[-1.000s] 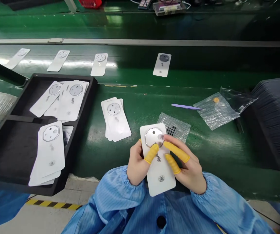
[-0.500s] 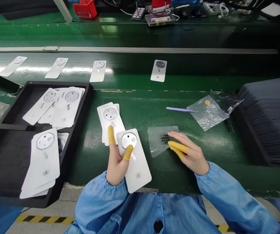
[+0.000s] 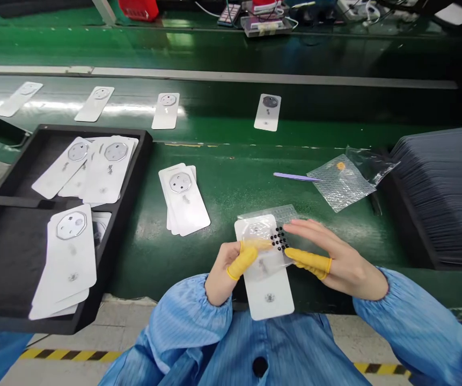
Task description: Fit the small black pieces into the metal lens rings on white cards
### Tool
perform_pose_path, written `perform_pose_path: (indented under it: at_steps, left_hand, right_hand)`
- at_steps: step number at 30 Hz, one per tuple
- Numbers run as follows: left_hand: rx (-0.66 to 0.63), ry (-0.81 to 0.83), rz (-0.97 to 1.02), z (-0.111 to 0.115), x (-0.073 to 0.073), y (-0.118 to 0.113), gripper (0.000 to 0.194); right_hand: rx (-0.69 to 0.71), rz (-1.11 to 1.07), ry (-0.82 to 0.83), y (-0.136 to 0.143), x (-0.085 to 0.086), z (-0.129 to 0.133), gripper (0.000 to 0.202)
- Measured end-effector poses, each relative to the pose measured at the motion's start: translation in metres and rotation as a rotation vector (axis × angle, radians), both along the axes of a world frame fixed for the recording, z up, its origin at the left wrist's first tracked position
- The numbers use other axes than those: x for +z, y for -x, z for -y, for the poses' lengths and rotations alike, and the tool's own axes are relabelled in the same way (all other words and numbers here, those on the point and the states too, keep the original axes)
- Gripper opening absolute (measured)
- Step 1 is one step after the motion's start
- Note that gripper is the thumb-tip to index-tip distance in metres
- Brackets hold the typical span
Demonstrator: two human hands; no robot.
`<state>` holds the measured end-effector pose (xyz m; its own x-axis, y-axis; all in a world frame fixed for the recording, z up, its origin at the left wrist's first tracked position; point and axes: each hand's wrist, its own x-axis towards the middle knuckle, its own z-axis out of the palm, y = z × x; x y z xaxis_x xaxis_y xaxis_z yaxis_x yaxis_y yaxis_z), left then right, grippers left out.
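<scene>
My left hand (image 3: 226, 271) wears yellow finger cots and grips the edge of a white panel (image 3: 273, 297) near the table's front edge. A clear plastic sheet (image 3: 261, 268) with several small black dots (image 3: 279, 239) overlaps the panel's upper part and one left fingertip. At its right edge, my right hand (image 3: 331, 257) holds the sheet by the fingers beside the dots. How its fingertips meet the sheet is partly hidden. Left of my hands lies a small stack of white panels (image 3: 192, 206) with octagonal parts.
A black tray (image 3: 142, 161) on the left holds more white panels (image 3: 72, 252). Purple tweezers (image 3: 293, 176) touch bubble wrap (image 3: 345, 185) bearing an orange piece (image 3: 341, 166). Dark sheets (image 3: 444, 193) fill a box at right. Single panels (image 3: 268, 115) lie along the back.
My left hand has moved right with the panel, away from the stack. The dotted sheet now overlaps that panel, and my right hand has shifted slightly right and nearer to me.
</scene>
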<state>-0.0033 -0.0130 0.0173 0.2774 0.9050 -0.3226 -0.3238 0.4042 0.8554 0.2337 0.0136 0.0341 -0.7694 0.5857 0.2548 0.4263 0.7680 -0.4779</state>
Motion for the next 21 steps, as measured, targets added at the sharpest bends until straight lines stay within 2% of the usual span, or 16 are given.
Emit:
perform_pose_path:
  at_steps: [3,6,10,14,17,21]
  left_hand:
    - [0.039,0.022,-0.137,-0.003,-0.001,-0.003,0.042]
    - [0.074,0.022,-0.182,-0.001,-0.006,-0.005,0.042]
    - [0.034,-0.043,-0.186,0.002,-0.012,-0.008,0.038]
    - [0.061,-0.200,-0.358,0.005,-0.017,-0.008,0.033]
    - [0.054,-0.299,-0.492,0.005,-0.019,-0.008,0.031]
    - [0.041,-0.343,-0.591,0.005,-0.023,-0.007,0.029]
  right_hand:
    - [-0.043,-0.034,0.026,0.007,0.004,-0.005,0.036]
    - [-0.211,-0.233,0.028,0.027,0.001,-0.002,0.030]
    - [-0.334,-0.386,0.005,0.054,-0.019,0.005,0.027]
    - [-0.390,-0.412,-0.041,0.065,-0.040,0.010,0.031]
    - [-0.449,-0.404,-0.047,0.069,-0.047,0.012,0.028]
    - [-0.476,-0.399,-0.024,0.071,-0.053,0.013,0.024]
